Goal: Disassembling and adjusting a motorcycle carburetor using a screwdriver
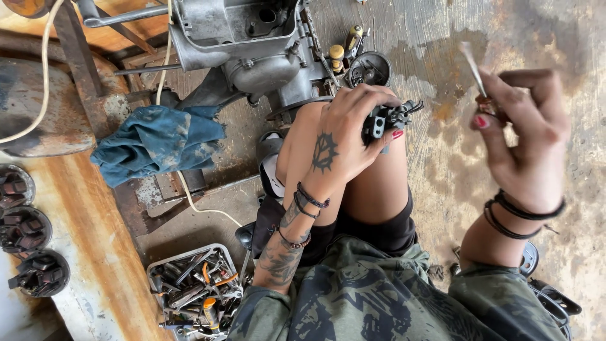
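My left hand rests on my bare knee and is closed around a small black metal part with thin prongs sticking out to the right. My right hand is raised over the stained concrete floor, pinching a thin metal tool that points up and to the left. The two hands are apart, the tool tip above and to the right of the black part. Dark bracelets circle both wrists.
A grey engine block lies ahead of my knee, with a round metal part and screwdrivers beside it. A blue rag lies left. A tray of tools sits at lower left. Round coil parts line a rusty bench.
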